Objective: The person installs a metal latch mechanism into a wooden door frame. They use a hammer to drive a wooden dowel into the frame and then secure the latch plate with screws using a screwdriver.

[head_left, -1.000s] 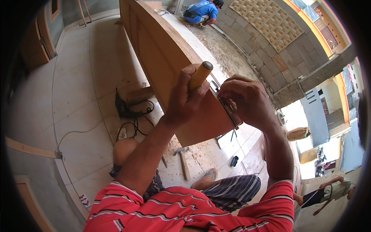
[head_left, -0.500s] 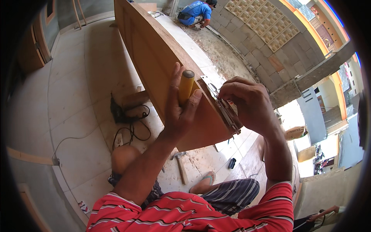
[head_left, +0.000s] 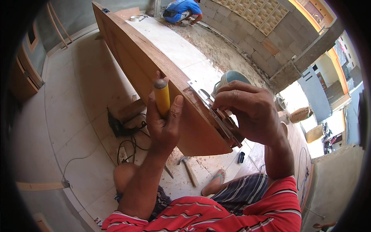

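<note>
A brown wooden door (head_left: 135, 63) lies on its long side edge, stretching from in front of me to the far left. My left hand (head_left: 164, 129) is closed around the upright yellow handle (head_left: 162, 99) of a tool with a grey end cap, beside the door's face; the rest of the tool is hidden. On the door's upper edge, near its closer end, lies a silver metal mortise lock (head_left: 224, 125) with a long narrow plate. My right hand (head_left: 253, 110) pinches this lock from the right, fingers curled, hiding part of it.
On the tiled floor lie a claw hammer (head_left: 189, 172), a slim pointed tool (head_left: 168, 172), a dark power drill (head_left: 120, 125) with its cable, a socket block (head_left: 122, 154) and a small dark object (head_left: 241, 157). A bucket (head_left: 233, 77) stands beyond the door. Another person (head_left: 179, 11) crouches far off.
The view has shifted, so the door sits further left in the picture and the bucket shows. Both hands keep their grips; the left hand with the yellow handle appears lower along the door.
</note>
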The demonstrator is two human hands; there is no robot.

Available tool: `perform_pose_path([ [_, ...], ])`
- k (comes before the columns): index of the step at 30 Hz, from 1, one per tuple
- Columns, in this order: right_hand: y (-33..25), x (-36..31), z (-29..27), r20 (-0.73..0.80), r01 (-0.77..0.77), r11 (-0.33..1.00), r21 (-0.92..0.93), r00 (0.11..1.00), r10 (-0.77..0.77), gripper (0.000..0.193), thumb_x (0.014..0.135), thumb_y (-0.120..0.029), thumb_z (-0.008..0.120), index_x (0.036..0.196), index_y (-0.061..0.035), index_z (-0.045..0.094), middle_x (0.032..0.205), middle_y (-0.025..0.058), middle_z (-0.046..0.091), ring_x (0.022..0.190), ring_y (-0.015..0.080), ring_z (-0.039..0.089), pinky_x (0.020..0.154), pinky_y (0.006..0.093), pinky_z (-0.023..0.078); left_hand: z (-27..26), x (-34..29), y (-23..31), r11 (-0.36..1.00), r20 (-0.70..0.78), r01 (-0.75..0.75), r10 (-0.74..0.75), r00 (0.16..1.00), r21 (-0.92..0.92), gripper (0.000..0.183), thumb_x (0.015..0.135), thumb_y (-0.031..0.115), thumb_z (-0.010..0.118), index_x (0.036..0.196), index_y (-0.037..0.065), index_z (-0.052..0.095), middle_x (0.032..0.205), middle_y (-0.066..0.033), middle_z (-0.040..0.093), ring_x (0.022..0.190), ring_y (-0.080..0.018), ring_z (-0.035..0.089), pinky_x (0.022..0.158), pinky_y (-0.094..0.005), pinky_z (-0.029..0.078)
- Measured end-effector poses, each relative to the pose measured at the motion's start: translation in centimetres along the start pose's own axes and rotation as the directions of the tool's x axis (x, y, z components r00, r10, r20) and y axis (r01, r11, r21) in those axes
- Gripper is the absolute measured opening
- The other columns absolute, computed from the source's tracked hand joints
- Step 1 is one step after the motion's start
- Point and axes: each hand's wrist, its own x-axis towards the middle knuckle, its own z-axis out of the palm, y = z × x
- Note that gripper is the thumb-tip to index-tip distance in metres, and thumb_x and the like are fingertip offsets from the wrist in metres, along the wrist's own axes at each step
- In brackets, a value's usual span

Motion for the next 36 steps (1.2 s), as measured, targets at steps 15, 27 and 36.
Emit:
perform_pose_path([
  [15, 0.0, 0.4, -0.1, -0.005, 0.04, 0.999, -0.013, 0.999, -0.04, 0.015, 0.078, 0.006, 0.077, 0.092, -0.0014, 0.075, 0.089, 0.0125, 0.073, 0.08, 0.0227, 0.074, 0.069, 0.0321, 0.06, 0.0, 0.5, -0.1, 0.995, 0.003, -0.085, 0.085, 0.996, 0.06, 0.055, 0.103, 0.009, 0.065, 0.15, -0.005, 0.04, 0.159, -0.0225, 0.041, 0.145, -0.0301, 0.045, 0.121, -0.042, 0.035],
  [27, 0.1, -0.1, -0.3, -0.002, 0.167, 0.985, -0.044, 0.986, -0.167, 0.024, 0.075, 0.005, 0.079, 0.097, -0.0033, 0.075, 0.09, 0.0121, 0.072, 0.08, 0.0259, 0.072, 0.069, 0.0345, 0.058, 0.2, 0.3, -0.3, 0.996, -0.026, -0.087, 0.088, 0.996, 0.026, 0.051, 0.103, 0.012, 0.067, 0.146, -0.004, 0.044, 0.155, -0.0213, 0.047, 0.143, -0.0269, 0.047, 0.12, -0.0394, 0.035],
  [36, 0.4, -0.8, 0.7, 0.025, 0.126, 0.992, -0.029, 0.992, -0.125, 0.037, 0.068, 0.007, 0.074, 0.102, -0.0074, 0.072, 0.096, 0.0103, 0.071, 0.083, 0.0306, 0.071, 0.069, 0.038, 0.057, -0.1, 0.3, -0.5, 0.998, -0.005, -0.063, 0.063, 0.998, 0.012, 0.057, 0.103, 0.009, 0.066, 0.152, -0.004, 0.04, 0.155, -0.0201, 0.047, 0.143, -0.0264, 0.046, 0.12, -0.0391, 0.035],
])
